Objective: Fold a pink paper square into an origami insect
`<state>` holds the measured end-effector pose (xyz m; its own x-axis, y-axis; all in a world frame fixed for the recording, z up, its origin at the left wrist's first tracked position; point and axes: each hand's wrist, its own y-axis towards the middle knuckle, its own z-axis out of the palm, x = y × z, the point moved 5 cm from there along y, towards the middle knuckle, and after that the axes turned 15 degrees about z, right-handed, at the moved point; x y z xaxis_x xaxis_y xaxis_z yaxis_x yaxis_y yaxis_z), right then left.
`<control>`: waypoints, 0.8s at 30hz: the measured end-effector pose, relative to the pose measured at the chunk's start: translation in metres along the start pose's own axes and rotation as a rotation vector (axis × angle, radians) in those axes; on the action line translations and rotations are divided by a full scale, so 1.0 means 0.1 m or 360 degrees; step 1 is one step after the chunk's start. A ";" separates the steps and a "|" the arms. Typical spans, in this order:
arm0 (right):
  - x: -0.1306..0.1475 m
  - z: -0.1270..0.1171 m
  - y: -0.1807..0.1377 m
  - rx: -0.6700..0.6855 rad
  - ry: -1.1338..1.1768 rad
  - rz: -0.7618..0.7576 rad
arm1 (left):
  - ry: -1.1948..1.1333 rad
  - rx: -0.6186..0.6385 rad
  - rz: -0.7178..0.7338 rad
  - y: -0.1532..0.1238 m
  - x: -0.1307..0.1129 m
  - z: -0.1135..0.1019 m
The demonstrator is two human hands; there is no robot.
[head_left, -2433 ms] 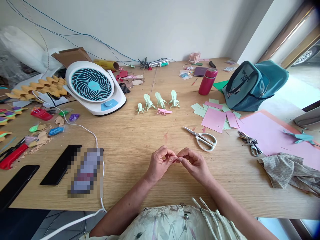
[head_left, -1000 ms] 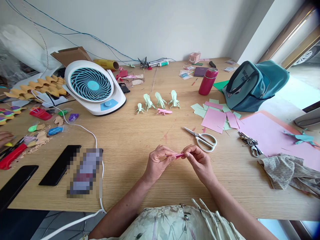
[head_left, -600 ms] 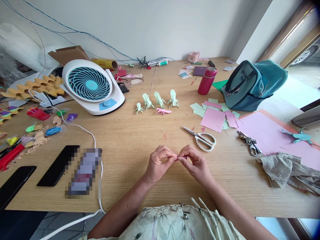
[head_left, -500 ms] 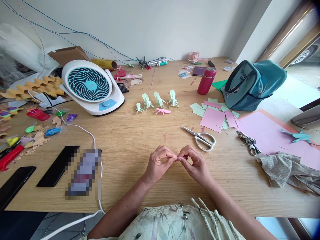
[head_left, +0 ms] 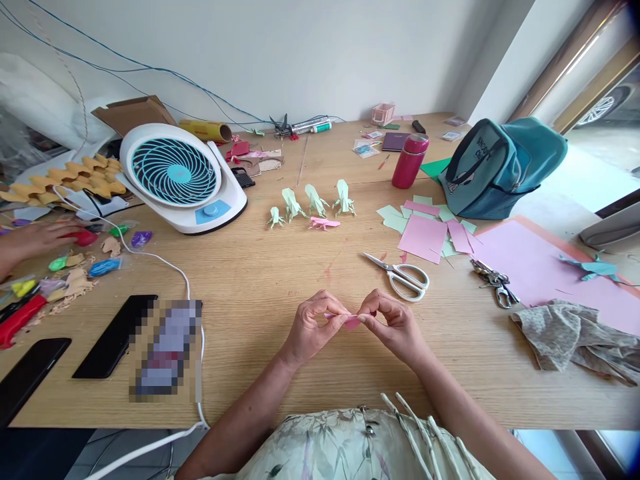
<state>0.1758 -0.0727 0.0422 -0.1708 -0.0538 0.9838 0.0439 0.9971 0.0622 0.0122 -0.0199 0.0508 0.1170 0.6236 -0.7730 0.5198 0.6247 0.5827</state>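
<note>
A small folded piece of pink paper (head_left: 352, 322) is pinched between my two hands, above the front of the wooden table. My left hand (head_left: 315, 325) grips its left end with thumb and forefinger. On its right end, my right hand (head_left: 393, 327) closes in the same kind of pinch. The fingers hide much of the paper's shape. White-handled scissors (head_left: 403, 275) lie with blades parted just beyond my right hand. Farther back stand several pale green folded-paper insects (head_left: 315, 200), with a pink paper insect (head_left: 324, 223) in front of them.
Pink and green paper sheets (head_left: 424, 237), a red flask (head_left: 411, 161) and a teal backpack (head_left: 500, 170) are at right, with keys (head_left: 496, 283) and a cloth (head_left: 570, 337). A fan (head_left: 177, 177), a white cable (head_left: 203, 347) and phones are at left. Another person's hand (head_left: 35, 241) reaches in there.
The pink paper has turned between my fingers and shows a broader face below them. Another person's hand has come in at the left, over the red container.
</note>
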 end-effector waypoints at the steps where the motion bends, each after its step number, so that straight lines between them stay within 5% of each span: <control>1: -0.01 0.00 0.00 0.0016 0.0037 0.0005 | -0.0013 0.0001 -0.0015 0.00 0.01 0.00; 15: -0.12 -0.01 0.07 0.0097 0.0286 0.0235 | -0.0169 -0.0081 -0.0349 -0.02 0.11 0.00; 24: -0.16 -0.03 0.06 0.0021 0.0195 0.0258 | -0.0104 -0.0044 -0.0331 -0.01 0.10 -0.01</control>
<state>0.1822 -0.0665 0.0273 -0.0415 0.1022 0.9939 0.0482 0.9938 -0.1002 0.0123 -0.0134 0.0425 0.0646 0.4486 -0.8914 0.5153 0.7499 0.4148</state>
